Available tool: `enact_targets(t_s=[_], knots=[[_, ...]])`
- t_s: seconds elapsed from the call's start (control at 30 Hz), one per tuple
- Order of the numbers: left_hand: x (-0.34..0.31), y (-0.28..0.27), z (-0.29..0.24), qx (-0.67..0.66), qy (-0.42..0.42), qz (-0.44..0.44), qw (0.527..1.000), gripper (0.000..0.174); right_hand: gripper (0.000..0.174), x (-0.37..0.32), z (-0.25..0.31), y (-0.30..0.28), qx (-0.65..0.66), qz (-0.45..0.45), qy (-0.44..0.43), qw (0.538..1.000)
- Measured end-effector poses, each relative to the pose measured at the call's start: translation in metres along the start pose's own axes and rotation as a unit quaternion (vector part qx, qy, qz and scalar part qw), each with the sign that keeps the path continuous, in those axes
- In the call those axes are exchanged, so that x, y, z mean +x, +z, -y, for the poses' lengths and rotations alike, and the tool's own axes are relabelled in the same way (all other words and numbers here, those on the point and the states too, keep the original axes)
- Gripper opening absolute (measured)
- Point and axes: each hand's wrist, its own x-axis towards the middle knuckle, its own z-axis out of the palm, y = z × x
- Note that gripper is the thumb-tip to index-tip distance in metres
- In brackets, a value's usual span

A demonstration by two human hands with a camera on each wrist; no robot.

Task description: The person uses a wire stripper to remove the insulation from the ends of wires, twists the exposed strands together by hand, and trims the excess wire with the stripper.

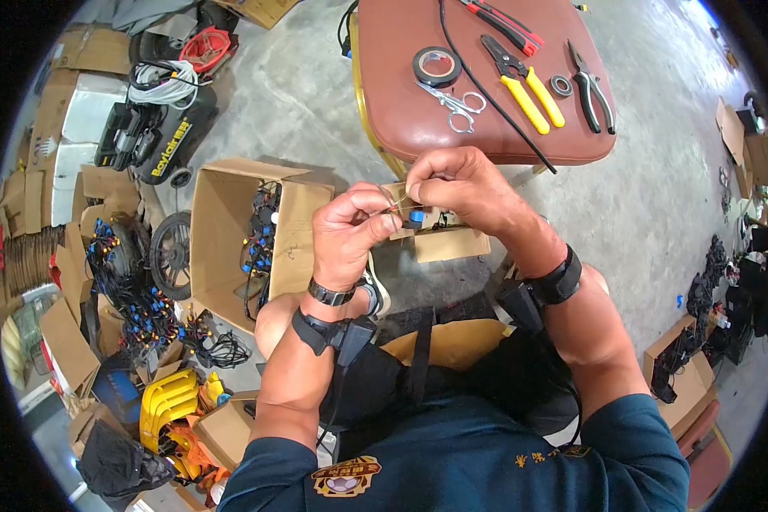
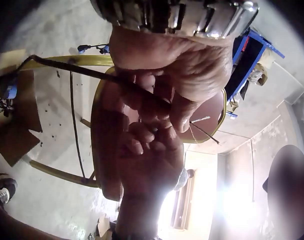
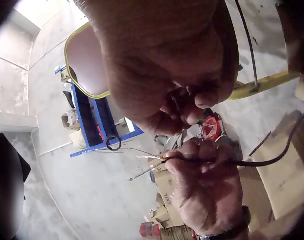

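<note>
My left hand [image 1: 350, 226] pinches a thin black cable [image 3: 249, 163] between thumb and forefinger, close to its stripped end. Out of that grip fan several fine wire ends [image 3: 148, 157], some of them bare and silvery. Facing it, my right hand [image 1: 468, 189] has curled fingers, thumb against forefinger, right beside the wire ends; I cannot tell whether a strand is between them. From the left hand the rest of the cable trails back in a curve. Both hands are up in front of the lap, near the edge of a brown padded seat [image 1: 401, 111].
On the seat lie black tape [image 1: 438, 66], folding scissors [image 1: 457, 107], yellow-handled wire strippers [image 1: 525, 92], black-handled pliers [image 1: 592, 90], a red utility knife [image 1: 508, 27], a small black ring [image 1: 561, 84] and another black cable [image 1: 497, 101]. A cardboard box [image 1: 218, 230] with wire harnesses stands left of the hands.
</note>
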Motion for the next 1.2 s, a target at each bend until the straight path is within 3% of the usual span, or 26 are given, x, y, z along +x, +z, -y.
enact_targets(t_s=[0.17,0.27,0.67,0.77,0.87,0.97,1.2], knots=[[-0.002,-0.002,0.004,0.027,-0.03,-0.011,0.999,0.012,0.008,-0.005,0.017,-0.007,0.002,-0.006,0.007,1.0],[-0.002,0.006,0.001,-0.012,-0.058,-0.021,0.998,0.015,0.007,-0.005,0.016,-0.004,0.021,0.013,-0.071,0.997],[-0.007,0.012,0.003,-0.127,-0.055,-0.01,0.99,0.016,0.013,-0.001,-0.006,0.002,-0.117,-0.027,-0.048,0.992],[-0.006,0.008,0.004,-0.133,-0.072,-0.01,0.988,0.017,0.018,0.0,-0.009,0.003,-0.053,-0.028,-0.012,0.998],[-0.006,0.007,0.004,-0.133,-0.077,-0.013,0.988,0.018,0.018,-0.005,0.005,0.007,-0.04,-0.028,-0.038,0.998],[-0.005,0.01,0.0,-0.134,-0.087,-0.008,0.987,0.018,0.014,-0.004,-0.002,0.01,0.005,0.028,-0.076,0.997],[-0.004,0.008,0.004,-0.134,-0.102,-0.028,0.985,0.017,0.006,-0.005,-0.001,0.013,-0.085,0.008,-0.081,0.993]])
